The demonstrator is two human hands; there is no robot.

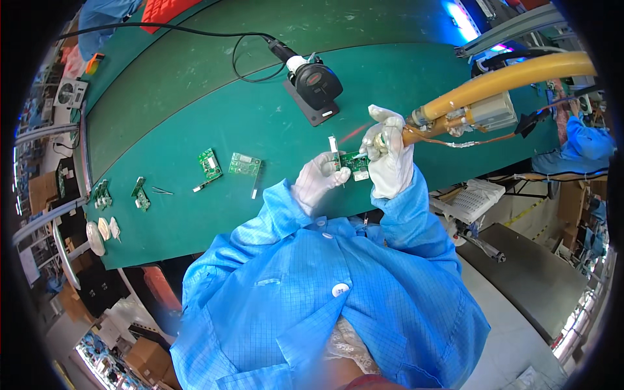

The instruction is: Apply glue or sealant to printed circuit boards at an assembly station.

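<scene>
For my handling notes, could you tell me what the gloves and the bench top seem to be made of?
Gloves, left hand and right hand: white, matte, creased, probably thin fabric. Bench top: green, smooth, faintly glossy, likely a rubber or vinyl mat.

A green-surfaced workbench [195, 97] curves across the upper frame. Grey floor [500, 312] lies beyond the bench's right edge, beside a grey metal plate [539, 279]. Cardboard boxes [42, 188] stand past its left edge. Bright lighting [461, 19] shows above its far-right corner.

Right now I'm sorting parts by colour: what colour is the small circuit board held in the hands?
Green, with a white patch; the circuit board shows best in the head view.
</scene>
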